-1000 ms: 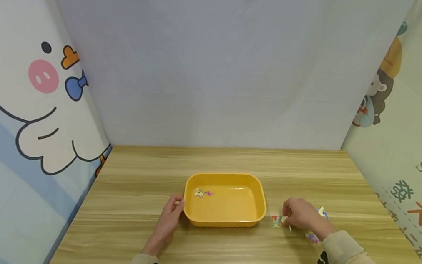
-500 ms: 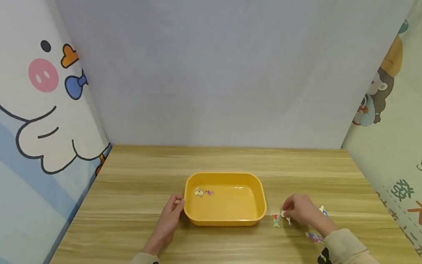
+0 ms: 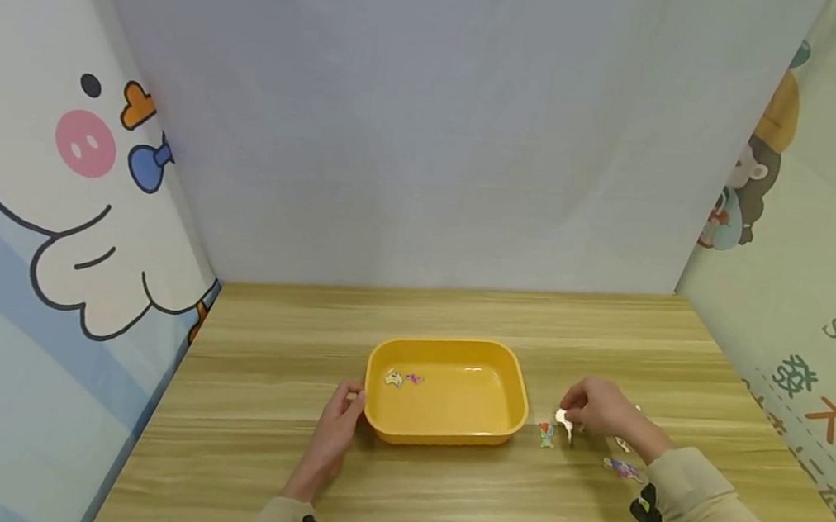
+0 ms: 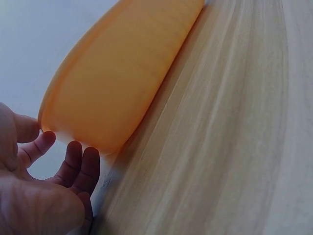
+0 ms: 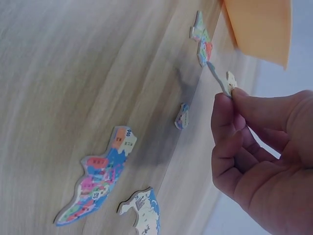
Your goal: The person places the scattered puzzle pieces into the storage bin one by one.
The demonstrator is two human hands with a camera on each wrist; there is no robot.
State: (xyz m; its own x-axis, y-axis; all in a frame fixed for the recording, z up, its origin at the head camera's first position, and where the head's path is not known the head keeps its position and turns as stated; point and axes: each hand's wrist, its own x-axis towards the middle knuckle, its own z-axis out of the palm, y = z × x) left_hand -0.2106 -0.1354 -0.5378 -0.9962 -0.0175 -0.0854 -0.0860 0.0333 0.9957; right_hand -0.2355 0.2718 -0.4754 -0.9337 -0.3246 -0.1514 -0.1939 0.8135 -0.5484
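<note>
A yellow plastic tub stands on the wood-grain table. My left hand holds its left rim, thumb and index finger at the edge and the other fingers curled by the outer wall. Right of the tub, my right hand pinches a thin, pale puzzle piece between thumb and index finger, tilted up just over the table. Close to it lies a red and green piece. Two small pieces, one cream and one pink, lie inside the tub at the left.
Below my right wrist lies a long multicoloured map piece, with a cream and blue piece and a small piece nearby. A pale cloth hangs behind the table, and printed panels flank it.
The right hand has tipped the pale piece up and lifted slightly, baring more of it. The left hand stays at the tub's rim.
</note>
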